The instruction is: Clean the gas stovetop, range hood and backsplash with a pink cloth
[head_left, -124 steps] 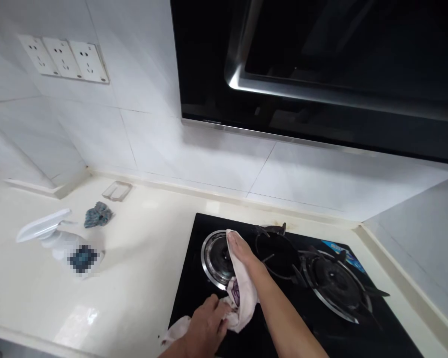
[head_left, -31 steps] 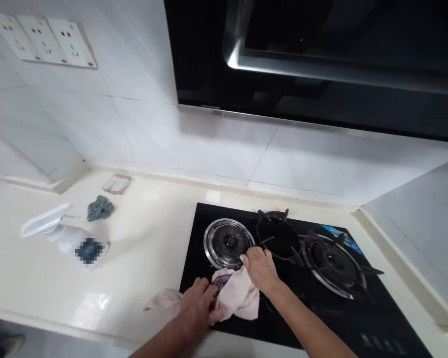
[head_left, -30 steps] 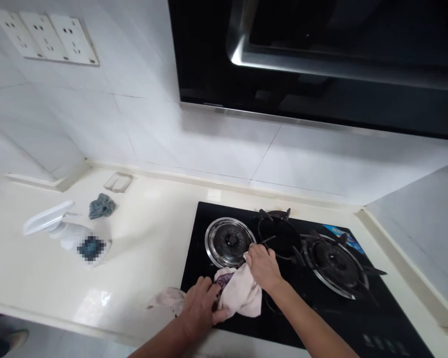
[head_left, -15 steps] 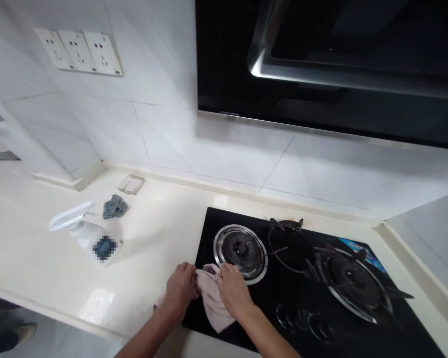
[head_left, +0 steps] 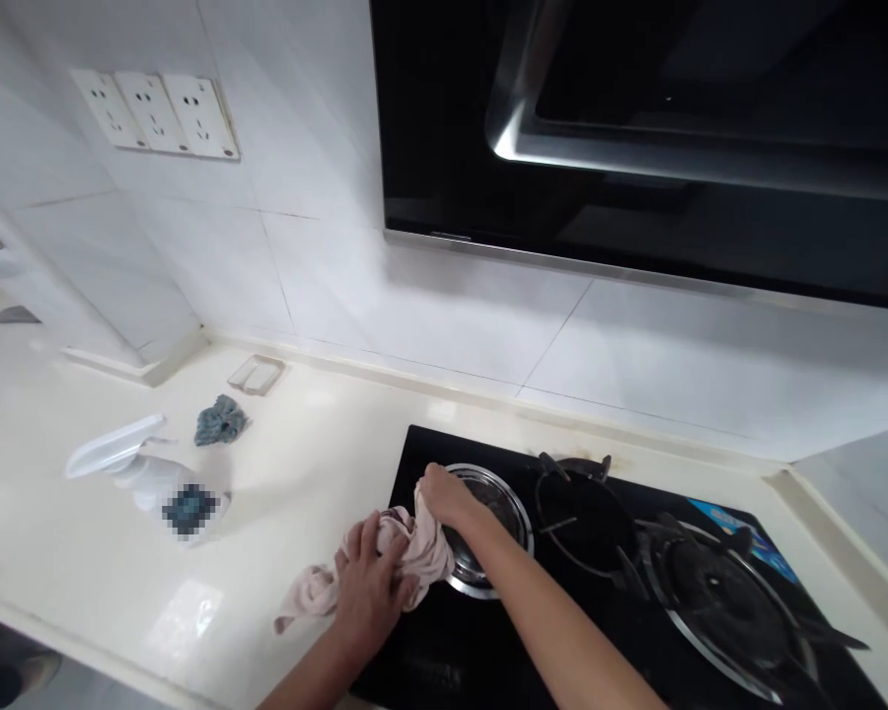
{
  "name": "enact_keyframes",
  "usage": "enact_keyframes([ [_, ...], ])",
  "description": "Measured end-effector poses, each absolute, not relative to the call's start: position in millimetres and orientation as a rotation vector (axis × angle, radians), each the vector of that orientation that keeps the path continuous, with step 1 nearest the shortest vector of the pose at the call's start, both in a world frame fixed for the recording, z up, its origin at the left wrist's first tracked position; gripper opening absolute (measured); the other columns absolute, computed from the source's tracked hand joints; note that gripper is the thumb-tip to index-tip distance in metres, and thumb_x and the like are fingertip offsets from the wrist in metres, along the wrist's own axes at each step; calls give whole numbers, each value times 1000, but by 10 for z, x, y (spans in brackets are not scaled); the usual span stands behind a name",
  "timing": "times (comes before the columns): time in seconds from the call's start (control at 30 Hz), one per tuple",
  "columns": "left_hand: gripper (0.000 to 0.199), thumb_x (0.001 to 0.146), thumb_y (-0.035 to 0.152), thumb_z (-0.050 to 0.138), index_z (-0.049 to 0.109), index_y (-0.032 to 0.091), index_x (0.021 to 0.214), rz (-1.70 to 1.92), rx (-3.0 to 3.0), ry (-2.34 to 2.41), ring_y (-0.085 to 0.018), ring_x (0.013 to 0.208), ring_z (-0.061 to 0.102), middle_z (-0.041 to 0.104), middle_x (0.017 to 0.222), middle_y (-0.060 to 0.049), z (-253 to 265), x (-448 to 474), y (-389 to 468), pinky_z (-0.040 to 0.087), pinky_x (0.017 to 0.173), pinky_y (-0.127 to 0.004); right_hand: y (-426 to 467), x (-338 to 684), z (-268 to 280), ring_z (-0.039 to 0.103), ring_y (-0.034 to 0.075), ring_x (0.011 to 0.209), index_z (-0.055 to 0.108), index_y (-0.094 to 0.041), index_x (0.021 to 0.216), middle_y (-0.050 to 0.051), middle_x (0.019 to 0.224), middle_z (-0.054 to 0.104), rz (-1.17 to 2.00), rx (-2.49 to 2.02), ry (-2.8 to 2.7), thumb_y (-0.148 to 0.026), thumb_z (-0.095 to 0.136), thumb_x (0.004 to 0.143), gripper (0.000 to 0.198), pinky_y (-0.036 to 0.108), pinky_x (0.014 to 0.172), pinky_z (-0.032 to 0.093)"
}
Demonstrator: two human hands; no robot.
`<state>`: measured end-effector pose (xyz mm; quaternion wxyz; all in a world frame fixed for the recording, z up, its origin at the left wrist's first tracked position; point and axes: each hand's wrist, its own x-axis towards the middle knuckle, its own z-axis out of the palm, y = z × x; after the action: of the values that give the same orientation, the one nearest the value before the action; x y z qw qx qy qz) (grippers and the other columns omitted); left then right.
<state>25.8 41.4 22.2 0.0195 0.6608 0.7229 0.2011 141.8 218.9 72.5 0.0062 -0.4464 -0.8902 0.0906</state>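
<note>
A pale pink cloth (head_left: pixel 429 552) lies bunched over the left edge of the black gas stove (head_left: pixel 429 656), with one end trailing onto the cream counter. My left hand (head_left: pixel 370 582) is closed on the bunched middle of the cloth, fingers curled over it. Higher up, my right hand (head_left: pixel 444 493) grips the cloth's upper end at the left rim of the burner (head_left: pixel 514 503). My right forearm crosses over this burner and hides part of it. No pan support sits on the left burner.
A loose pan support (head_left: pixel 581 518) stands mid-stove, left of the right burner (head_left: pixel 710 592). On the counter are a white spray bottle (head_left: pixel 144 478), a blue-grey scrubber (head_left: pixel 222 421) and a clear soap dish (head_left: pixel 257 375). A black range hood (head_left: pixel 636 212) overhangs the stove.
My right hand has moved up with the cloth's end to the burner rim. My left hand has shifted slightly lower, and the cloth now trails left onto the counter.
</note>
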Motion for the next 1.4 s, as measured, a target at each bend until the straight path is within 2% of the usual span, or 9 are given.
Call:
enact_keyframes([
  [0.17,43,85,23,61,61,35,127,547,1951,2361,-36,125,40,40,149,-10,410,174,1108,43,91,-51,2440,1792,855,64,21,97,70,-22,101,7,102,71,197,-1248,-2999,-15,43,94,29,36,89,36],
  [0.3,42,87,22,57,61,34,127,483,1953,2340,-37,120,41,40,146,-11,607,165,1712,44,89,-52,2619,2142,904,60,25,98,71,-19,97,11,102,70,91,-1309,-3062,-11,47,87,27,41,89,33],
  [0.47,47,88,23,57,60,44,129,386,2111,2166,-38,125,36,36,150,-7,710,382,2273,38,95,-58,2711,2495,914,49,31,112,72,-20,102,15,114,64,-6,-1381,-3053,-12,48,86,30,47,95,30],
  [0.67,38,89,27,56,65,40,124,187,2329,1860,-37,127,33,40,148,-7,825,1031,2767,33,99,-59,2644,2734,898,45,37,116,74,-15,104,20,125,58,-76,-1475,-3030,-13,46,88,32,56,96,30],
  [0.77,39,83,30,65,67,39,120,72,2393,1702,-38,129,31,40,149,-6,879,1358,2911,31,101,-59,2601,2864,909,45,37,117,75,-17,101,18,132,56,-68,-1483,-3049,-11,51,84,30,60,101,26],
  [0.9,44,77,41,68,66,45,121,-57,2416,1514,-39,132,30,41,149,-3,966,1561,2909,29,102,-65,2498,3255,1155,50,29,115,76,-26,89,9,118,63,-90,-1404,-2755,-13,49,86,30,59,109,19],
  [1.1,47,70,46,71,67,46,117,-135,2495,1294,-38,132,34,47,143,0,1018,1621,2768,31,103,-62,1754,3956,1514,59,23,108,69,-29,95,5,109,65,52,-1209,-2057,-24,42,93,28,46,98,41],
  [1.2,52,65,49,77,68,38,116,-127,2548,1299,-41,132,32,46,143,-5,949,1685,2763,31,101,-64,1234,4104,1302,62,23,105,68,-29,93,5,107,66,195,-1207,-1977,-26,45,94,23,41,90,48],
  [1.4,40,75,44,72,68,33,112,-53,2629,1355,-39,128,36,48,139,-7,876,1687,2816,34,99,-59,669,4294,832,68,19,95,68,-30,96,4,105,68,302,-1289,-1904,-24,48,94,21,30,77,56],
])
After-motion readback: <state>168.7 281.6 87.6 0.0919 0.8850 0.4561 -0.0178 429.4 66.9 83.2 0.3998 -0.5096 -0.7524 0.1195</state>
